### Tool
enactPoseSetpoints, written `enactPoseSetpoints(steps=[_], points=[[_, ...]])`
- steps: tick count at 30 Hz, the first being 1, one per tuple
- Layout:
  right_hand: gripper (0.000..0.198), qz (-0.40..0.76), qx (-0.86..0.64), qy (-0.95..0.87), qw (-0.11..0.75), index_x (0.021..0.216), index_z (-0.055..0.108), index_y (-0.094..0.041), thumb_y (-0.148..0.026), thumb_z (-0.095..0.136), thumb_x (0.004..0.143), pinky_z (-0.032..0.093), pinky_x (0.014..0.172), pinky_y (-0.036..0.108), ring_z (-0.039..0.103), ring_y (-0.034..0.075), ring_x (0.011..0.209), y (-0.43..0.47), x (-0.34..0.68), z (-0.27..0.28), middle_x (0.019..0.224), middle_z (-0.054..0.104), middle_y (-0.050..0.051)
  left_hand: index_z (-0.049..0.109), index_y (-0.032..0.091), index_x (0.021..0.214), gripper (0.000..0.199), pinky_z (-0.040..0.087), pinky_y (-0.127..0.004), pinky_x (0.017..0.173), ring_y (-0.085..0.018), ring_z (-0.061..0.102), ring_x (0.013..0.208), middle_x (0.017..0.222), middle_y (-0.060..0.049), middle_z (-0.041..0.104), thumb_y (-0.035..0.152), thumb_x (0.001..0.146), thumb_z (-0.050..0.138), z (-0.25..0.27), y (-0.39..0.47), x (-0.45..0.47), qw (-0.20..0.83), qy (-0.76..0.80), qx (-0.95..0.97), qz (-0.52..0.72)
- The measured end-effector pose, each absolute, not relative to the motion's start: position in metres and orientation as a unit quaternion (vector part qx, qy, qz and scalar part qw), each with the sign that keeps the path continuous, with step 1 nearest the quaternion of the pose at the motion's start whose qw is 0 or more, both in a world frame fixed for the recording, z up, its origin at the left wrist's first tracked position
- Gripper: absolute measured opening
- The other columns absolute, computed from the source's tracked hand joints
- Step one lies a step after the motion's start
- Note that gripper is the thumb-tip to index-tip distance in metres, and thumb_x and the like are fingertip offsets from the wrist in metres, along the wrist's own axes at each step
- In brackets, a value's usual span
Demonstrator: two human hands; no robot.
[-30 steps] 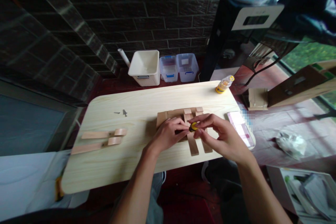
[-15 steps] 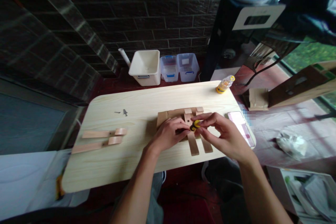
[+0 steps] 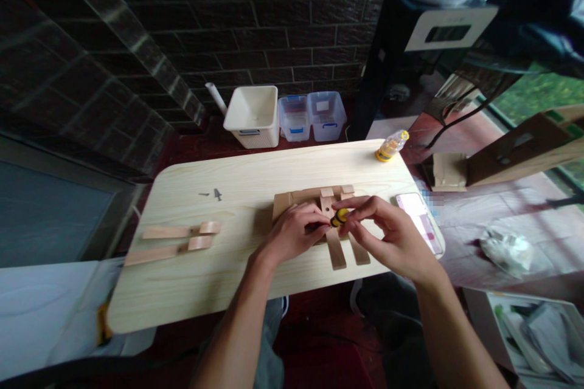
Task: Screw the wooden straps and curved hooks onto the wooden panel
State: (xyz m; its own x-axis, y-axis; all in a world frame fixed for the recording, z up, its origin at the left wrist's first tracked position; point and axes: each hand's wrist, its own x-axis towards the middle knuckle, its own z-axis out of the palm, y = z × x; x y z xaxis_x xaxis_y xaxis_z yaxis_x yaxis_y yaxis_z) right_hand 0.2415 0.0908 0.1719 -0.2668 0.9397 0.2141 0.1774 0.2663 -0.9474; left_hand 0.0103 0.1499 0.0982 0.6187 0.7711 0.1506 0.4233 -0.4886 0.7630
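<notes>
Between the fingertips of my right hand (image 3: 387, 234) is a small yellow-and-black screwdriver (image 3: 339, 217), its tip pointing left. My left hand (image 3: 294, 228) has its thumb and index finger pinched together right by that tip; what they hold, if anything, is too small to name. Beneath both hands lies a brown cardboard box (image 3: 283, 200). Two flat wooden strips with curled far ends, a left one (image 3: 336, 250) and a right one (image 3: 360, 251), rest across it. A dark hole shows in the left strip, above the screwdriver.
Two similar wooden strips (image 3: 166, 232) lie at the table's left, with small dark metal pieces (image 3: 218, 195) behind them. A phone (image 3: 418, 222) lies near the right edge. A clear yellow-based bottle (image 3: 391, 147) stands at the back right corner. Bins (image 3: 252, 134) stand beyond the table (image 3: 191, 292).
The fingers of my right hand have shifted very slightly on the screwdriver. My left hand and the wooden strips stay where they were.
</notes>
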Motion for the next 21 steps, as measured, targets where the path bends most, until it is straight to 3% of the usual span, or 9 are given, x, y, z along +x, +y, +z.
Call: enactPoseSetpoints(steps=[12, 21], points=[[0.003, 0.432, -0.406, -0.668, 0.45, 0.105, 0.07, -0.028, -0.03, 0.07, 0.104, 0.057, 0.11, 0.045, 0.069, 0.025, 0.132, 0.095, 0.241, 0.165, 0.129, 0.076, 0.009, 0.08, 0.024, 0.09, 0.022, 0.052, -0.034, 0.088, -0.018, 0.07, 0.094, 0.098, -0.001, 0.078, 0.035, 0.104, 0.067, 0.094, 0.15, 0.009, 0.35, 0.356, 0.829, 0.25], [0.006, 0.42, -0.404, -0.684, 0.439, 0.108, 0.072, -0.028, -0.03, 0.067, 0.106, 0.06, 0.103, 0.044, 0.071, 0.025, 0.125, 0.095, 0.239, 0.171, 0.121, 0.077, 0.009, 0.08, 0.024, 0.091, 0.026, 0.052, -0.036, 0.09, -0.02, 0.069, 0.094, 0.094, -0.001, 0.077, 0.041, 0.105, 0.066, 0.093, 0.151, 0.01, 0.344, 0.356, 0.832, 0.25]])
